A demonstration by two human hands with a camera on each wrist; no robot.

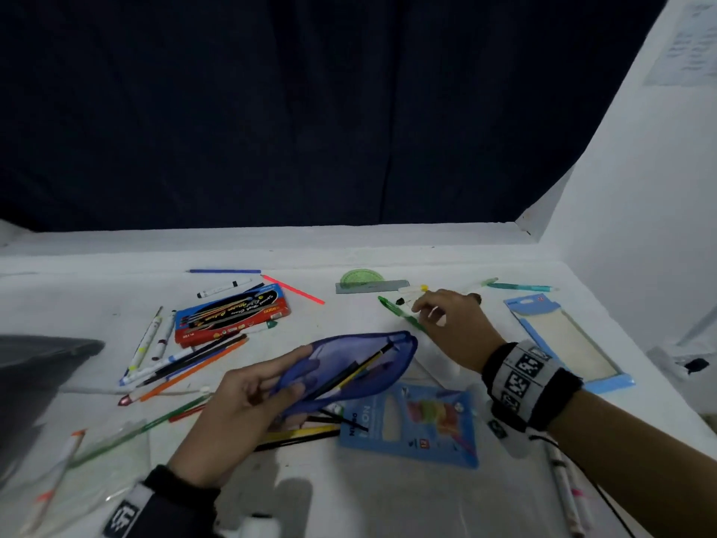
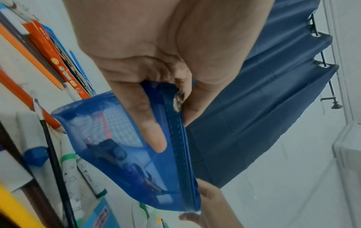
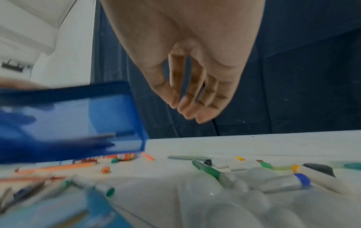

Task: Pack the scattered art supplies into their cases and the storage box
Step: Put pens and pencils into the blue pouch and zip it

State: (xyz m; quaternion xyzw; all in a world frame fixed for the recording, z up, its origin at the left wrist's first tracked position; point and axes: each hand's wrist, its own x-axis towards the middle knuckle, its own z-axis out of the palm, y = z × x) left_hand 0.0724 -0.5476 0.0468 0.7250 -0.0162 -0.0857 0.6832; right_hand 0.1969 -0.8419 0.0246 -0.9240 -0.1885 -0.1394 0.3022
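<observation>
Left grip: left hand (image 1: 248, 398) pinches the translucent blue mesh zip pouch (image 1: 345, 366) at its near end, thumb on one face, fingers (image 2: 148, 123) on the other beside the zipper; pouch held off the white surface (image 1: 388, 258), lower centre of the head view. Mouth looks open toward the upper right; a few dark and yellow pencils (image 1: 361, 368) already lie inside along its length.

Right grip: right hand (image 1: 454, 328) empty, fingers loosely bent and holding nothing, hovering right of centre, just right of the pouch mouth.

Key relation: the green pen with clear barrel (image 1: 401, 313) lies directly under the right fingertips (image 1: 421, 304), long axis diagonal from upper left to lower right of the frame. Right hand is far nearer to it than the left. Its lower end points roughly at the pouch mouth, so I'd guess a short pick and small swing to the lower left lines it up for insertion.

Further out: white markers (image 3: 320, 175) just past the pen, green protractor with grey ruler (image 1: 370, 283) behind, red crayon box (image 1: 232, 316) left of centre, loose coloured pencils (image 1: 186, 366) lower left, blue card pack (image 1: 411, 425) below the pouch. Lots not yet packed.
</observation>
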